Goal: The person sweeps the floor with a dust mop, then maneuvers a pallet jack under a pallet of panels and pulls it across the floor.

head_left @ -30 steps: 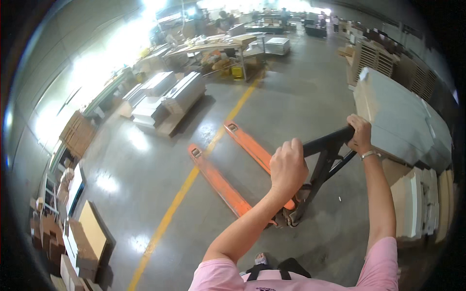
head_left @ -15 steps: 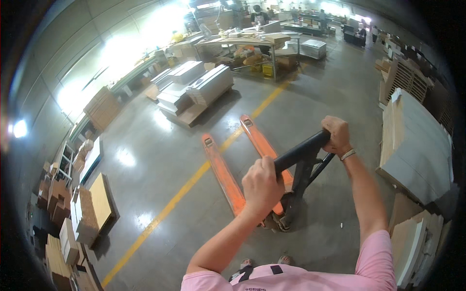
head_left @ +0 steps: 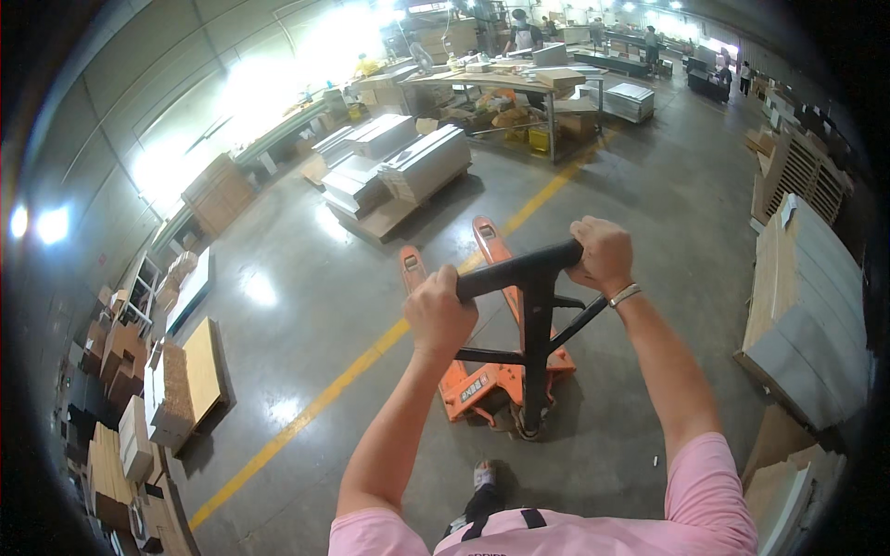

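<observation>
Both my hands grip the black handle bar [head_left: 519, 267] of an orange pallet jack [head_left: 493, 382]. My left hand [head_left: 439, 311] is wrapped round the bar's left end, and my right hand [head_left: 603, 254] round its right end. A black shaft runs down from the bar to the jack's base near my feet. The two orange forks point away from me, with nothing on them. Their tips lie close to a yellow floor line [head_left: 348, 372], which passes under the jack on a slant.
Ahead to the left, stacked white panels [head_left: 422, 167] rest on a pallet, before a cluttered worktable [head_left: 519, 78]. Large wrapped boards [head_left: 805, 295] stand along the right. More boards [head_left: 199, 375] and cartons lie at the left. Several people [head_left: 651, 46] are far back.
The handle has swung to the left and is more level across. The jack's base shows more fully now. One of my feet has stepped forward.
</observation>
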Demonstrator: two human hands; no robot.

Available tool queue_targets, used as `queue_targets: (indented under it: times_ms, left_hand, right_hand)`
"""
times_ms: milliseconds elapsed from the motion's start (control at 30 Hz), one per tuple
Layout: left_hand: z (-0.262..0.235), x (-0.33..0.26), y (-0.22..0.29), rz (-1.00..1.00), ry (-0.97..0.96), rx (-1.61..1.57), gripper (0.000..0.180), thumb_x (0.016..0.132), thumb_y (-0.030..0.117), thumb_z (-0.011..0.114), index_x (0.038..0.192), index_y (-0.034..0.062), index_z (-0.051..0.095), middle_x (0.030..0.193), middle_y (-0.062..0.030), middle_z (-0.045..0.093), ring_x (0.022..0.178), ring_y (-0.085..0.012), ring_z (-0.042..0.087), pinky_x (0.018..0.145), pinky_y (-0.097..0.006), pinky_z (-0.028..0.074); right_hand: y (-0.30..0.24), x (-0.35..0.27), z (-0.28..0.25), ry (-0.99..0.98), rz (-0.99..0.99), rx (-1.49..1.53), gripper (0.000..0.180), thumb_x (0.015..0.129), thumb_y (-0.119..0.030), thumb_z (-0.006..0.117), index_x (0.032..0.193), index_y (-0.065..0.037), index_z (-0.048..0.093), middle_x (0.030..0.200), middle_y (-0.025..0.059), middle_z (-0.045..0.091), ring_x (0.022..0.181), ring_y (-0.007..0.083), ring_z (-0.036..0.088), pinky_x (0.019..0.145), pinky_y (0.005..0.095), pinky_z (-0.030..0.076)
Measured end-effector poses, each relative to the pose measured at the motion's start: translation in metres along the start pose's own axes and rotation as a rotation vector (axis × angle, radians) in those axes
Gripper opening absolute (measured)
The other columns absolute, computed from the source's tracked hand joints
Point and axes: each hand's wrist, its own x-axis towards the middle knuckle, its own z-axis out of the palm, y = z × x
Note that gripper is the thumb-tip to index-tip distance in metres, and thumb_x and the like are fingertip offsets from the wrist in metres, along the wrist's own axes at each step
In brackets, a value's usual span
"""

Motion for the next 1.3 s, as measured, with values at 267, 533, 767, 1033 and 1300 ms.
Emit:
queue_targets:
  times_ms: [267,533,767,1033,1300]
  left_hand:
    - [0.056,0.077,-0.074,0.03,-0.026,-0.03,0.015,0.068,0.013,0.065,0.074,0.0091,0.052,0.07,-0.0115,0.061,0.067,-0.0361,0.06,0.058,-0.044,0.046]
    - [0.119,0.149,-0.114,0.113,-0.021,-0.132,0.01,0.07,0.012,0.062,0.076,0.0093,0.054,0.067,-0.0128,0.061,0.064,-0.0347,0.062,0.055,-0.045,0.046]
    - [0.188,0.21,-0.151,0.119,-0.032,-0.203,0.011,0.07,0.013,0.062,0.079,0.0101,0.056,0.07,-0.0115,0.062,0.066,-0.0345,0.062,0.057,-0.045,0.047]
    - [0.276,0.295,-0.201,0.151,-0.048,-0.202,0.016,0.069,0.019,0.066,0.081,0.0105,0.058,0.075,-0.0132,0.064,0.073,-0.0358,0.063,0.063,-0.045,0.048]
    - [0.356,0.371,-0.214,0.138,-0.029,-0.222,0.011,0.07,0.016,0.062,0.078,0.011,0.057,0.075,-0.0098,0.064,0.07,-0.035,0.061,0.062,-0.046,0.047]
  right_hand:
    - [-0.009,0.053,0.058,0.034,0.101,-0.086,0.021,0.061,-0.019,0.066,0.068,-0.01,0.049,0.067,0.0091,0.05,0.064,0.0306,0.055,0.056,0.0404,0.043]
    - [0.015,0.108,0.118,-0.031,0.173,-0.154,0.021,0.06,-0.015,0.068,0.071,-0.009,0.052,0.07,0.0095,0.053,0.069,0.0307,0.057,0.061,0.0407,0.047]
    - [0.054,0.158,0.18,-0.057,0.182,-0.224,0.023,0.061,-0.015,0.069,0.077,-0.008,0.055,0.072,0.0095,0.055,0.072,0.0298,0.059,0.065,0.0397,0.049]
    - [0.087,0.209,0.255,-0.014,0.238,-0.231,0.023,0.06,-0.019,0.067,0.074,-0.01,0.051,0.072,0.0092,0.054,0.071,0.0307,0.058,0.061,0.0412,0.046]
    - [0.153,0.262,0.321,-0.062,0.25,-0.299,0.024,0.06,-0.019,0.069,0.077,-0.009,0.056,0.072,0.0089,0.056,0.072,0.0285,0.061,0.065,0.0397,0.049]
